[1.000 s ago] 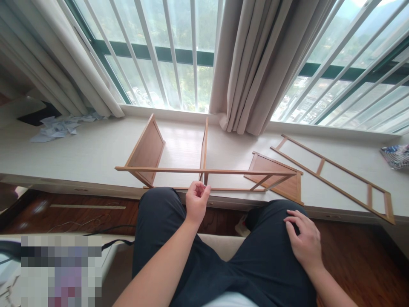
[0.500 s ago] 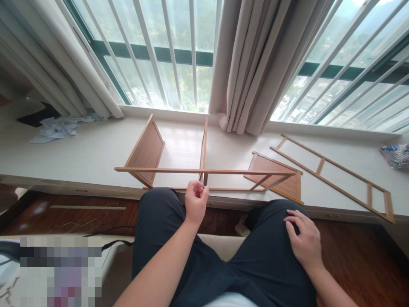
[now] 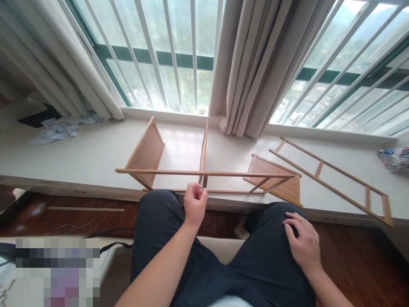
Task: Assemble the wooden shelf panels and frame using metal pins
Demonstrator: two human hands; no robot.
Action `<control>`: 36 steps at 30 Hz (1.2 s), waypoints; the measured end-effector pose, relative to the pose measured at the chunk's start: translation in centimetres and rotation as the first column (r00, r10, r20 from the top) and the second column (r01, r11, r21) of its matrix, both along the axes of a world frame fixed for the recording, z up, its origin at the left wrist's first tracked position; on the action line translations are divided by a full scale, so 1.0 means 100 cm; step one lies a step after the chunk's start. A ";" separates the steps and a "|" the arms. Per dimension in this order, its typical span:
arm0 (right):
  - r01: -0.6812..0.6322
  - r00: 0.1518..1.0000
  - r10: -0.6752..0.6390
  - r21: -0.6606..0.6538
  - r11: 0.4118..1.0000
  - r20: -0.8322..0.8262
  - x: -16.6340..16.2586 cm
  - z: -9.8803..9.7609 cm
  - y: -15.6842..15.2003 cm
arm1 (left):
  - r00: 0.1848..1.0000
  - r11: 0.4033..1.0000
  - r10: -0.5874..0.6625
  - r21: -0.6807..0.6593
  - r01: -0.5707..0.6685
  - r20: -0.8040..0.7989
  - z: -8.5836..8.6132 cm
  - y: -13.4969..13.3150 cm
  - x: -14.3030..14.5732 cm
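Note:
My left hand (image 3: 194,204) is closed in a pinch just in front of the middle joint of a partly assembled wooden shelf (image 3: 172,172). Something small and dark shows at its fingertips, too little of it to name. The shelf frame lies on its side with two panels standing up from it: an end panel (image 3: 147,149) on the left and a middle panel (image 3: 203,145), seen nearly edge-on. My right hand (image 3: 303,243) rests on my right thigh, holding nothing, its fingers loosely bent and apart.
A loose wooden panel (image 3: 281,181) lies partly behind the frame's right end. Farther right is a ladder-like wooden side frame (image 3: 319,168), reaching over the ledge's front edge. Crumpled papers (image 3: 57,130) lie on the left of the white ledge (image 3: 96,157). Curtains (image 3: 246,76) hang behind.
The view has tilted very slightly. Both hands and the wooden pieces otherwise keep their places.

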State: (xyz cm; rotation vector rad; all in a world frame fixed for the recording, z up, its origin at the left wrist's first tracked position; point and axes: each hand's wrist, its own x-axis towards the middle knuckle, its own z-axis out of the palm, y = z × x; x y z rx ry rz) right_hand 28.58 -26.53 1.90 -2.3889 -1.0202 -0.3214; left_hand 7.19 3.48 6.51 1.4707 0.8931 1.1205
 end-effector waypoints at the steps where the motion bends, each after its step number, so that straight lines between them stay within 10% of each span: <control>1: -0.001 1.000 0.001 0.000 1.000 -0.001 0.000 0.000 0.000 | 1.000 1.000 0.003 -0.007 -0.003 0.004 0.000 0.000 0.000; 16: 0.010 1.000 -0.010 -0.007 1.000 -0.022 0.000 -0.002 0.000 | 0.995 0.990 0.035 -0.140 -0.022 0.089 0.002 0.006 -0.002; 28: -0.005 1.000 0.005 -0.012 1.000 -0.010 0.001 -0.003 0.000 | 0.907 0.654 -0.073 -0.667 0.358 0.416 -0.005 0.010 -0.003; 36: 0.005 1.000 -0.006 -0.019 1.000 -0.022 0.000 -0.002 0.001 | 0.866 0.685 -0.108 -0.595 0.420 0.487 0.004 0.005 -0.005</control>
